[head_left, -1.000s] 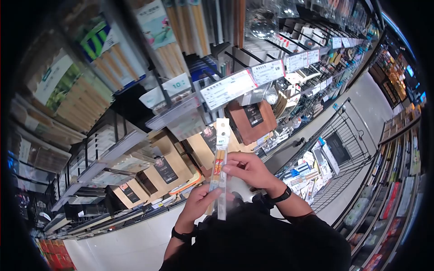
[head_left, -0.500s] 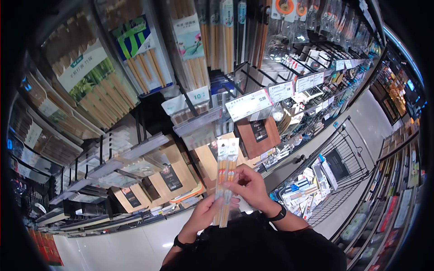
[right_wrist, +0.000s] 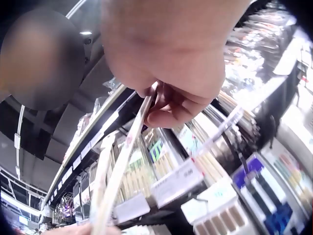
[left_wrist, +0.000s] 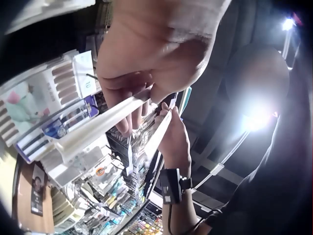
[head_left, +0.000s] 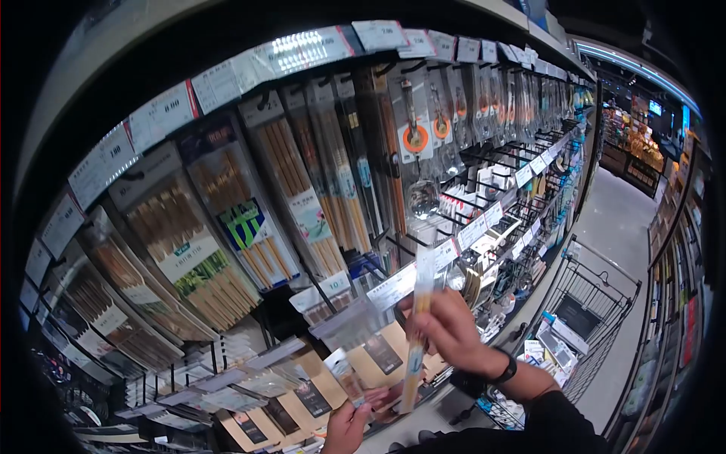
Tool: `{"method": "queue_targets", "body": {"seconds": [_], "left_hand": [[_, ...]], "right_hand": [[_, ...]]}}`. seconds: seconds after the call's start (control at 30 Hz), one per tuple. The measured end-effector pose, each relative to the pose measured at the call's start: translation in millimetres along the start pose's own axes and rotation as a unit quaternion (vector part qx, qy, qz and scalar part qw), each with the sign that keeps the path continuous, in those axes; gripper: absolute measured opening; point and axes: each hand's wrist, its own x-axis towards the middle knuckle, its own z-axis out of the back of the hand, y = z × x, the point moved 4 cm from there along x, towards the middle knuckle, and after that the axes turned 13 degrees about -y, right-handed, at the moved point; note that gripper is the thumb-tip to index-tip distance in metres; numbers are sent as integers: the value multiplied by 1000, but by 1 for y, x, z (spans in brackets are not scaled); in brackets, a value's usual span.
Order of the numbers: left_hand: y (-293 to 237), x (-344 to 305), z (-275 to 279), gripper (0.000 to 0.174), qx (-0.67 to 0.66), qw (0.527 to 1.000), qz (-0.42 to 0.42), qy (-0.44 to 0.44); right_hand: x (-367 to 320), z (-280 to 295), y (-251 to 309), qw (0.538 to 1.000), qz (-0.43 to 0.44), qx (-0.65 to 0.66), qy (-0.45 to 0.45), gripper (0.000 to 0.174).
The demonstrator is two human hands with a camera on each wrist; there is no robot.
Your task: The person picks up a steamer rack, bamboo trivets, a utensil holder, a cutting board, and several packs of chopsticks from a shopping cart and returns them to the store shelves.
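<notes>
In the head view, the right hand [head_left: 454,333] pinches a long, narrow clear packet of pale wooden chopsticks [head_left: 416,356] between thumb and fingers. The grip is closed round the packet's middle stretch: its whitish top end stands above the fingers, and the lower length, with a small blue mark, hangs below them. The packet is nearly upright, its top leaning slightly to the right, and blurred

The left hand [head_left: 346,430], lower and to the left in the view, holds a second slim clear packet with a white top [head_left: 348,380]. Thumb and fingers close on its lower part, so the top sticks up past them, tilted to the left. The two packets are apart at their tops

Behind the hands, brown wooden boards with black labels [head_left: 384,354] lie on a lower shelf, and larger clear packs of brown chopsticks [head_left: 198,257] hang to the left. A black wire shopping cart [head_left: 605,281] with white packages inside stands beyond the right hand, whose wrist wears a black band [head_left: 505,366]
</notes>
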Motion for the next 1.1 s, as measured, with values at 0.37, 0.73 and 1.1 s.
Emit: {"method": "queue_targets", "body": {"seconds": [0.37, 0.73, 1.1], "left_hand": [[28, -37, 53, 33, 34, 994, -3, -104], [57, -57, 81, 32, 78, 982, 3, -172], [45, -53, 69, 34, 6, 986, -21, -162]], "right_hand": [[153, -11, 40, 985, 35, 160, 49, 31], [181, -31, 62, 989, 29, 134, 63, 31], [201, -29, 94, 984, 91, 154, 2, 31]]}}
